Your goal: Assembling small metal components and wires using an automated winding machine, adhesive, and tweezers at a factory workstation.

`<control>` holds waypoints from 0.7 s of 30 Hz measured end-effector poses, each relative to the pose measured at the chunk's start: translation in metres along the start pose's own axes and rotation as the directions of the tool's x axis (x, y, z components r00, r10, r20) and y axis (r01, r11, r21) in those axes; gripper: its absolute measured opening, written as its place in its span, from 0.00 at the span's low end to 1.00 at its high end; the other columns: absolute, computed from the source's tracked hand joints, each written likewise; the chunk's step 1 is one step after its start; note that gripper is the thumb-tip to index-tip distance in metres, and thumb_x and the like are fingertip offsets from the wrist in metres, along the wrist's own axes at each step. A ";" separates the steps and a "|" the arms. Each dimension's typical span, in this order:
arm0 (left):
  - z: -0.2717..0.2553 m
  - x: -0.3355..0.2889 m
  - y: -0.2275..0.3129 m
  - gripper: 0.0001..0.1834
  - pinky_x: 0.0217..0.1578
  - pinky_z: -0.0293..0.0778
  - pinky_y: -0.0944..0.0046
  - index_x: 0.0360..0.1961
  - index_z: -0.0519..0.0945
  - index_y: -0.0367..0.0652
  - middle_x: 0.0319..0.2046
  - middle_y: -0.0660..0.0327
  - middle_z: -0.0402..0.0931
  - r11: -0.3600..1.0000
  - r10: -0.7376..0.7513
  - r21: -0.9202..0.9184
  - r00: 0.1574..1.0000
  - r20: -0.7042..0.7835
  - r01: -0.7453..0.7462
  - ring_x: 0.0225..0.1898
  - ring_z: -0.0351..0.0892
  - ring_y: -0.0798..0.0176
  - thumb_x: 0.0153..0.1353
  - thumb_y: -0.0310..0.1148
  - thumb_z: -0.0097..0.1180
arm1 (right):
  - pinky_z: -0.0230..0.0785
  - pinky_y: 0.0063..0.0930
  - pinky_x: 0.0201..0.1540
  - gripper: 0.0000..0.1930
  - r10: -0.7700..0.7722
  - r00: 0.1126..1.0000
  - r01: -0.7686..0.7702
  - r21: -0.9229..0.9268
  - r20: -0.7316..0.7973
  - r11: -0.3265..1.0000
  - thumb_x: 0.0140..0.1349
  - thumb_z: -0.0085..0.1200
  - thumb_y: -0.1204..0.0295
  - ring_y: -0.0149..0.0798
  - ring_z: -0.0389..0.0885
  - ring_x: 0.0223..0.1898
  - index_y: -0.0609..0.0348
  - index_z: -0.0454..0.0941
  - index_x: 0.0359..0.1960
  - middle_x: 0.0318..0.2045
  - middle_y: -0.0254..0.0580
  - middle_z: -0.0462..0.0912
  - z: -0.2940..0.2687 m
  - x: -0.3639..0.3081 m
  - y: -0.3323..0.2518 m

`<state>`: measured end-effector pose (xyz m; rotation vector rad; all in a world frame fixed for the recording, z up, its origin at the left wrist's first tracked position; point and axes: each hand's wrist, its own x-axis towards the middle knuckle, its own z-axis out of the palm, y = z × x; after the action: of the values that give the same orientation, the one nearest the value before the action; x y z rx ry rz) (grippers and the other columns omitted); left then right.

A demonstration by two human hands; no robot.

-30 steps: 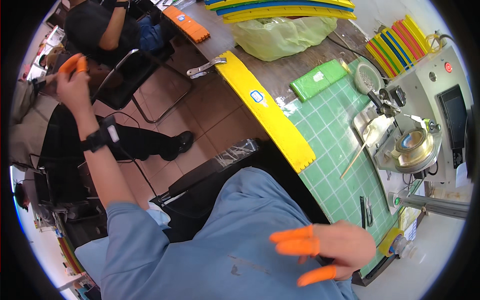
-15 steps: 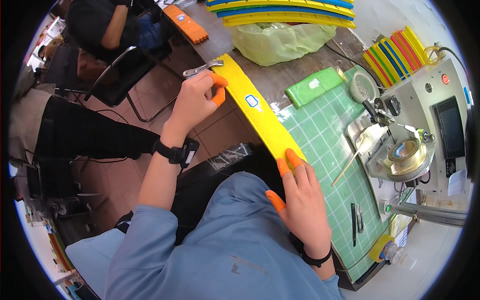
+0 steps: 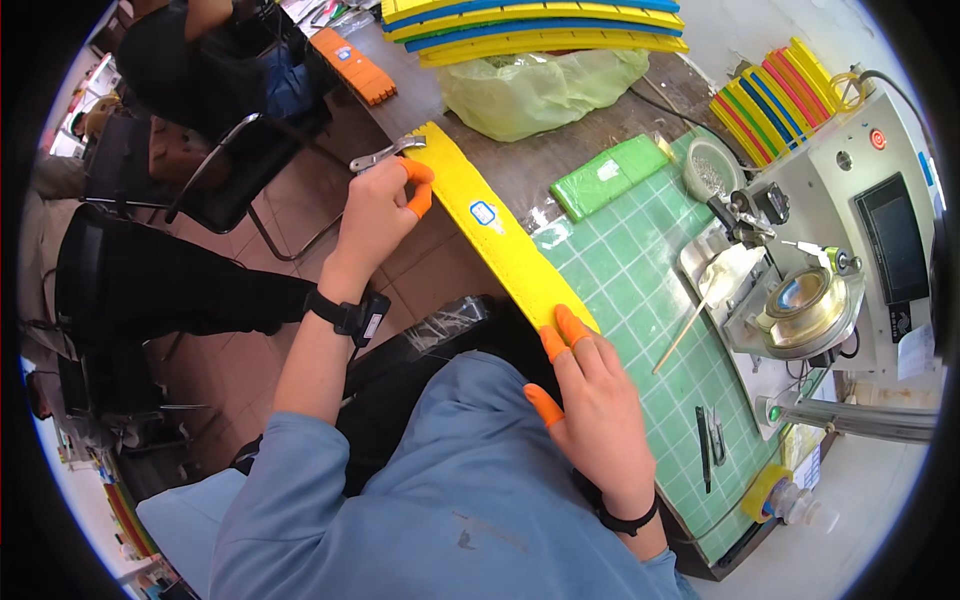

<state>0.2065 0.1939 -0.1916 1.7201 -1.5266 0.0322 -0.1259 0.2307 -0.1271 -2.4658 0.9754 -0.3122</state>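
Observation:
My left hand (image 3: 375, 215) is closed, with orange covers on its thumb and forefinger. A small silver metal tool (image 3: 380, 156) extends past its knuckles. Its head rests at the far end of a long yellow strip (image 3: 505, 245) that bears a blue-and-white label. How the fingers hold the tool is partly hidden. My right hand (image 3: 600, 415) lies open at the strip's near end. Its orange-covered fingertips touch the strip, and the covered thumb stands apart. The strip lies along the table edge.
On the green gridded mat (image 3: 640, 260) are a green block (image 3: 610, 175), a wooden stick (image 3: 680, 335) and tweezers (image 3: 717, 440). A grey machine (image 3: 850, 230) stands right. Beyond are a yellowish plastic bag (image 3: 540, 95), stacked coloured strips (image 3: 530, 25) and an orange block (image 3: 352, 65). A seated person (image 3: 190, 60) is far left.
The whole view has shifted slightly, moving the table's contents left. Both hands keep nearly the same places against the yellow strip, and the silver tool stays at its far end.

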 end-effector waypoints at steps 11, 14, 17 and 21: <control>-0.030 0.014 0.014 0.07 0.33 0.80 0.56 0.35 0.85 0.40 0.34 0.56 0.81 0.973 0.170 0.163 0.985 -0.007 -0.166 0.32 0.84 0.49 0.55 0.25 0.70 | 0.70 0.42 0.67 0.31 -0.040 0.998 0.040 0.015 -0.052 0.999 0.60 0.68 0.69 0.57 0.74 0.64 0.71 0.74 0.63 0.66 0.59 0.73 0.009 -0.011 0.007; -0.057 0.053 0.031 0.20 0.40 0.80 0.56 0.48 0.84 0.41 0.47 0.54 0.78 0.972 -0.059 0.218 0.993 -0.104 0.081 0.37 0.82 0.52 0.53 0.27 0.73 | 0.70 0.41 0.67 0.32 -0.052 0.997 0.050 -0.025 -0.063 0.998 0.60 0.68 0.67 0.57 0.73 0.65 0.71 0.73 0.64 0.67 0.59 0.72 0.013 -0.008 0.007; -0.067 0.100 0.045 0.45 0.50 0.73 0.51 0.72 0.69 0.46 0.63 0.47 0.70 0.766 0.442 0.573 0.886 -0.140 -0.292 0.51 0.76 0.51 0.52 0.28 0.75 | 0.70 0.43 0.67 0.32 -0.104 0.990 0.102 -0.029 -0.092 0.994 0.61 0.68 0.67 0.58 0.73 0.65 0.71 0.72 0.64 0.67 0.60 0.72 0.010 -0.009 0.004; -0.047 0.125 0.034 0.62 0.73 0.52 0.35 0.81 0.54 0.59 0.75 0.43 0.56 0.639 0.320 0.709 0.941 0.108 -0.298 0.74 0.53 0.30 0.46 0.40 0.76 | 0.70 0.50 0.65 0.31 -0.162 0.978 0.159 -0.027 -0.134 0.987 0.63 0.66 0.66 0.64 0.73 0.65 0.71 0.71 0.64 0.66 0.65 0.71 0.026 -0.019 0.014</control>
<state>0.2336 0.1216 -0.0777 1.9784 -1.9224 0.9594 -0.1384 0.2438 -0.1577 -2.5716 0.8357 -0.5343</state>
